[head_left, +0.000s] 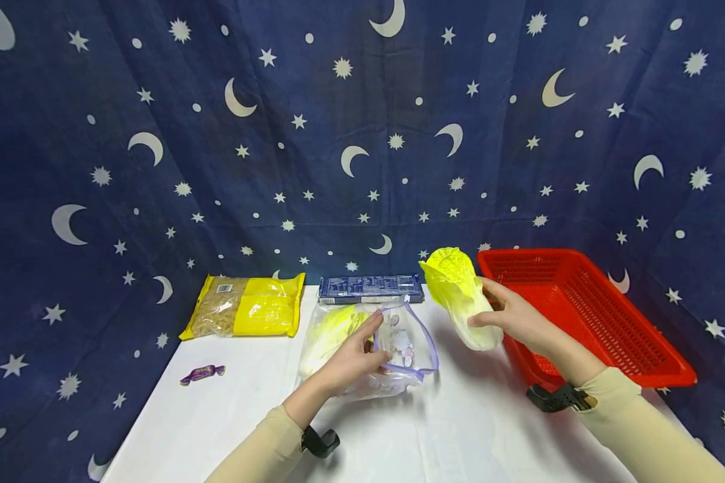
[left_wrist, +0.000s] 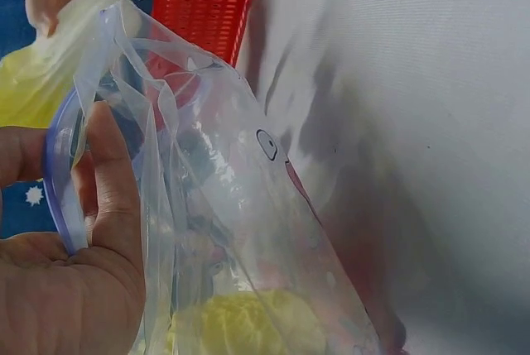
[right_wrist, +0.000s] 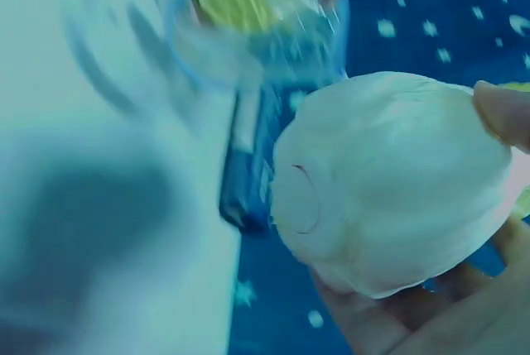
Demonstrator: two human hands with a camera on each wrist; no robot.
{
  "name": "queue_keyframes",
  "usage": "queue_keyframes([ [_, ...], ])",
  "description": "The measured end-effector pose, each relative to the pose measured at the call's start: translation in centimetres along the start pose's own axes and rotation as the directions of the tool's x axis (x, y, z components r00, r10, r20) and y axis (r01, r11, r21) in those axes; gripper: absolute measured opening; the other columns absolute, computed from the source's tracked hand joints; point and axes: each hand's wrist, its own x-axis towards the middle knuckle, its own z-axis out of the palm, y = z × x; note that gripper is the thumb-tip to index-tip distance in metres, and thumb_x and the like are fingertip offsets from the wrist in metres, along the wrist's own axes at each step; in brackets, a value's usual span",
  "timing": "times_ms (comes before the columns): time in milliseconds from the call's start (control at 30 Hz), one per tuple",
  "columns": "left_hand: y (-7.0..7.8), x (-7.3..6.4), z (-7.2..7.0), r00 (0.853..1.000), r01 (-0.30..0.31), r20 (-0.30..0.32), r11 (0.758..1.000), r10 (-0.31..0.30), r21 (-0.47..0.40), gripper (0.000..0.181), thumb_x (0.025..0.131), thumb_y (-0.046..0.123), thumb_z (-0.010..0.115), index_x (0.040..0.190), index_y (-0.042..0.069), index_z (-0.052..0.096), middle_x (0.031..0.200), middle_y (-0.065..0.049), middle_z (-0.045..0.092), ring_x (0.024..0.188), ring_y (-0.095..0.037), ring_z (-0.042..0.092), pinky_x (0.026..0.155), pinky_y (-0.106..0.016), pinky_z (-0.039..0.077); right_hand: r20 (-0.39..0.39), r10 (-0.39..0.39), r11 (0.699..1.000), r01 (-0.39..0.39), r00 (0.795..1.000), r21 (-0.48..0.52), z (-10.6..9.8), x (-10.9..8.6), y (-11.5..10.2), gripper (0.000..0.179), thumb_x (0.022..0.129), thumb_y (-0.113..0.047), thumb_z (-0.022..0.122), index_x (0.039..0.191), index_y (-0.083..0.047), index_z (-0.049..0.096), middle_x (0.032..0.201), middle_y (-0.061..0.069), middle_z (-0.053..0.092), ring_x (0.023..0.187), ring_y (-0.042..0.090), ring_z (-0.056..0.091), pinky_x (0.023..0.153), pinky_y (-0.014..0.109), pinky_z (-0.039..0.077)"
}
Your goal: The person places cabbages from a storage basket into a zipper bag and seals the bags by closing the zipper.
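Note:
My right hand [head_left: 516, 318] grips a napa cabbage [head_left: 453, 288] near its white base, held above the table just left of the red basket, leafy end up. The cabbage's pale butt [right_wrist: 373, 181] faces the right wrist camera. At the middle, my left hand [head_left: 353, 359] holds the purple-edged mouth of a clear zip bag [head_left: 407, 335], with the rim between its thumb and fingers [left_wrist: 112, 165]. The bag's mouth gapes toward the right. Inside the bag lies another yellow-green cabbage [head_left: 332, 332], partly behind the left hand.
A red plastic basket [head_left: 586, 302] stands at the right. Behind the bag lies a flat dark-blue package [head_left: 368, 288]. A yellow bag of pasta-like pieces [head_left: 266, 305] sits at the back left, with a purple-wrapped candy [head_left: 202, 374] in front of it on the white table [head_left: 229, 429].

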Motion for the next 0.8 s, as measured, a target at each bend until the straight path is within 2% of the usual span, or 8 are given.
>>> queue_keyframes([
  [200,0.1,0.0,-0.1,1.000,-0.003,0.016,0.999,0.003,-0.035,0.087,0.093,0.008,0.069,0.164,0.006,0.018,0.172,0.000,0.006,0.089,-0.020,0.058,0.078,-0.036,0.063,0.118,-0.053,0.998,0.050,0.992,0.022,3.0,-0.4,1.6,0.084,0.084,-0.017,0.079,0.156,-0.008,0.038,0.136,0.018,0.055,0.116,0.036,0.055,0.086,0.037,0.059],
  [367,0.2,0.0,-0.1,1.000,0.013,0.016,0.999,-0.012,-0.045,0.088,0.094,0.012,0.070,0.164,0.009,0.018,0.171,0.003,0.007,0.093,-0.021,0.059,0.079,-0.037,0.063,0.209,-0.012,0.999,0.020,0.978,-0.035,3.9,-0.4,3.0,0.083,0.080,-0.019,0.080,0.153,-0.008,0.044,0.132,0.015,0.056,0.114,0.034,0.052,0.087,0.040,0.057],
  [500,0.4,0.0,0.0,1.000,0.018,0.014,0.999,-0.018,-0.028,0.089,0.094,0.013,0.071,0.165,0.010,0.017,0.171,0.004,0.008,0.094,-0.022,0.060,0.079,-0.037,0.063,0.248,0.043,0.993,-0.015,0.968,-0.114,4.2,-0.1,3.6,0.084,0.075,-0.020,0.080,0.152,-0.012,0.048,0.132,0.011,0.057,0.113,0.031,0.052,0.085,0.040,0.055],
  [633,0.3,0.1,0.1,1.000,0.011,0.015,1.000,-0.011,-0.008,0.088,0.093,0.011,0.070,0.165,0.011,0.017,0.171,0.005,0.010,0.087,-0.020,0.057,0.078,-0.037,0.063,0.281,0.055,0.977,0.006,0.958,-0.211,4.4,0.5,3.4,0.081,0.073,-0.019,0.077,0.150,-0.014,0.052,0.131,0.008,0.059,0.110,0.029,0.053,0.085,0.040,0.052],
  [800,0.3,0.2,0.2,1.000,0.001,0.018,1.000,-0.001,0.011,0.088,0.093,0.009,0.070,0.165,0.012,0.018,0.171,0.006,0.010,0.083,-0.020,0.055,0.078,-0.037,0.063,0.311,0.060,0.941,0.050,0.949,-0.334,4.5,1.3,2.9,0.079,0.070,-0.020,0.076,0.146,-0.016,0.057,0.127,0.001,0.062,0.106,0.024,0.054,0.086,0.041,0.050],
])
